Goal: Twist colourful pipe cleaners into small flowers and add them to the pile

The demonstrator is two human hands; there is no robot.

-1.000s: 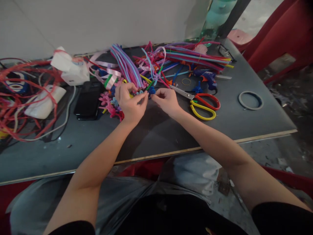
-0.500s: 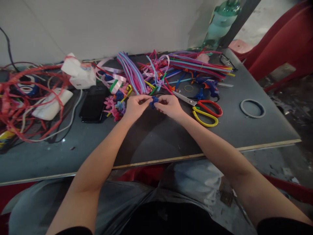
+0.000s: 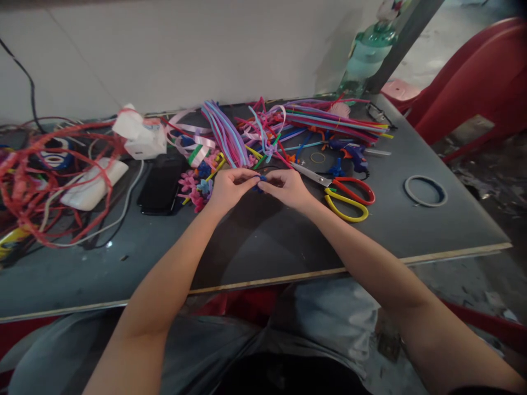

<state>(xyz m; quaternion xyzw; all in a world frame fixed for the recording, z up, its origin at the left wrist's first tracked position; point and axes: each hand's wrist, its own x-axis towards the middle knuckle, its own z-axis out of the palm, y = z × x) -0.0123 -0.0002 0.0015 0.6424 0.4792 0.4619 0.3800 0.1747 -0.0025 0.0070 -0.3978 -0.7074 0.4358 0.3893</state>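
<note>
On my screen, the small blue fuzzy piece (image 3: 260, 184) was exactly between the two hands, low over the grey table (image 3: 263, 241), a little in front of the pile of coloured pipe cleaners (image 3: 288, 123). The left hand (image 3: 229, 190) and the right hand (image 3: 289, 188) were together, fingertips meeting, and both were pinching this blue piece from opposite sides. Most of the piece was hidden by the fingers, so I could not tell its exact shape.

Both forearms came up from the bottom of the view and pointed towards each other, forming a narrow V. The backs of the hands faced up, with the fingers curled inward. I could not tell if the wrists were resting on the table or were just above it.

Just beside the left hand lay a bunch of pink and blue little flowers (image 3: 195, 186), and after them a black phone (image 3: 161, 185). Near the right hand were the scissors with red and yellow handles (image 3: 348, 196), the blades pointing to the pile. A blue glue gun (image 3: 353, 153) lay behind the scissors, and a grey ring (image 3: 425, 190) was well apart on the right. On the far left there was a tangle of red cord (image 3: 37, 175). Between the hands and the front edge of the table the surface was bare and dark.
</note>
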